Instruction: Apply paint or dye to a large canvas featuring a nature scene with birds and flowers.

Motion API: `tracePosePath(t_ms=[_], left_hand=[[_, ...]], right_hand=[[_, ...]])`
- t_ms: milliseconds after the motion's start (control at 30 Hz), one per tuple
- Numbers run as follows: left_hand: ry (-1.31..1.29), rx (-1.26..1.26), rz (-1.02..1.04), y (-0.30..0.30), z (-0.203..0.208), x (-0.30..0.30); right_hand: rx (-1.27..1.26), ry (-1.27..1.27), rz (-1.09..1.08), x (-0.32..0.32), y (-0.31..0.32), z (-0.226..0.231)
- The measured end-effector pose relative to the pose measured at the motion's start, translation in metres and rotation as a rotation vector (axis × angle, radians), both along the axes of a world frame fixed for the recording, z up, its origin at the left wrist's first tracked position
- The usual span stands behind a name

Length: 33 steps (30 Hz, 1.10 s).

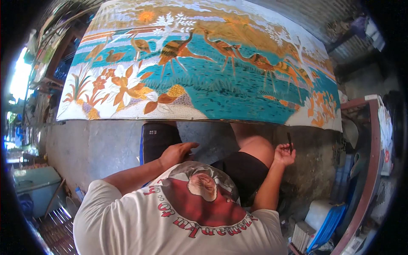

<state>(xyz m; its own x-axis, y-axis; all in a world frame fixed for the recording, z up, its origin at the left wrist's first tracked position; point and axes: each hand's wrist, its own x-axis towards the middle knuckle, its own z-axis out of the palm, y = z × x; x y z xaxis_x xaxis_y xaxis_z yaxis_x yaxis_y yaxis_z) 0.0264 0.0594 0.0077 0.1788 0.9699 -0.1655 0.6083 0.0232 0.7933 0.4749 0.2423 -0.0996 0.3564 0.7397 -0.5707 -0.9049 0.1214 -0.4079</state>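
A large painted panel (238, 95) spreads across the far side, with long-legged birds on teal water, orange and white flowers and a small sun. My right hand (284, 155) is raised just off its near edge, at the right. Closed in its fingers is a slim black stick (290, 142), upright and pen-like; whether it is a brush or a pen I cannot make out. At the top of my lap lies my left hand (179, 154), palm down with fingers loosely stretched and nothing seen in them. Neither hand touches the panel.
At the right stands a reddish-brown frame (373, 140) with light cloths or bags on it. Lower right are a blue plastic object (325, 229) and a white container (319, 212). A pale green box (36, 187) stands at the left, above a slatted surface (57, 229).
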Motion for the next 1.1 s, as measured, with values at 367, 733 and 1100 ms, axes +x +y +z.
tracePosePath(t_ms=[367,733,1100], left_hand=[[-0.498,-0.293,0.177,0.010,-0.056,0.007],[-1.626,-0.488,0.693,0.044,-0.048,-0.038],[-1.757,-0.507,0.547,0.038,-0.039,-0.047]], right_hand=[[-0.008,-0.064,0.012,0.001,0.003,-0.007],[0.007,-0.085,0.037,0.011,0.005,-0.012],[-0.040,-0.178,0.063,0.009,0.009,-0.015]])
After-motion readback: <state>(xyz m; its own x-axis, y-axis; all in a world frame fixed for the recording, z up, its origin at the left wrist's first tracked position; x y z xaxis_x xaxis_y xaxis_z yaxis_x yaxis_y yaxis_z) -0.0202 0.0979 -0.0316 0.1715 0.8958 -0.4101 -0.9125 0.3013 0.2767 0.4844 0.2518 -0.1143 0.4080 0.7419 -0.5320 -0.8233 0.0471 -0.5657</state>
